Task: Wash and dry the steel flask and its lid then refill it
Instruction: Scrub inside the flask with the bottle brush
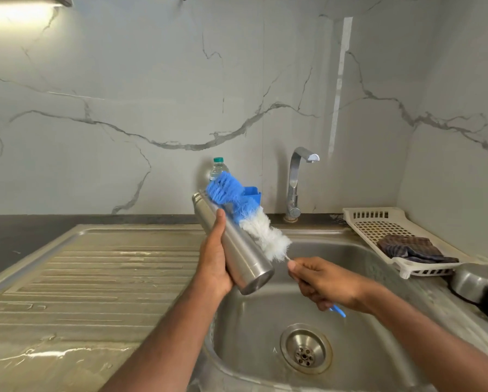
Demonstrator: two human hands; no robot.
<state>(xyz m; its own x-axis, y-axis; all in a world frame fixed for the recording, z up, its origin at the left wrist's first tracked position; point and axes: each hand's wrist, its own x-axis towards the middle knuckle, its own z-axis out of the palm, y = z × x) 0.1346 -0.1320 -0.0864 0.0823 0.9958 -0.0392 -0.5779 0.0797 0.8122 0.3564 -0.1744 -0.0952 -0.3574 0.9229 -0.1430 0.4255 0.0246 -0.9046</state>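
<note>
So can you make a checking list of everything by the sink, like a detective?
Surface: steel sink with a ribbed drainboard on its left; basin holds only the drain.
Job's things: flask tilted over the basin, mouth away; blue-and-white brush lies along its outside. Lid: cannot tell.
Clutter: water bottle and blue holder behind the flask; white tray with a dark cloth; steel vessel at right edge.
Grippers: left hand grips the flask; right hand grips the brush handle.
Cables: nothing seen.
Surroundings: marble wall, tap not running.
</note>
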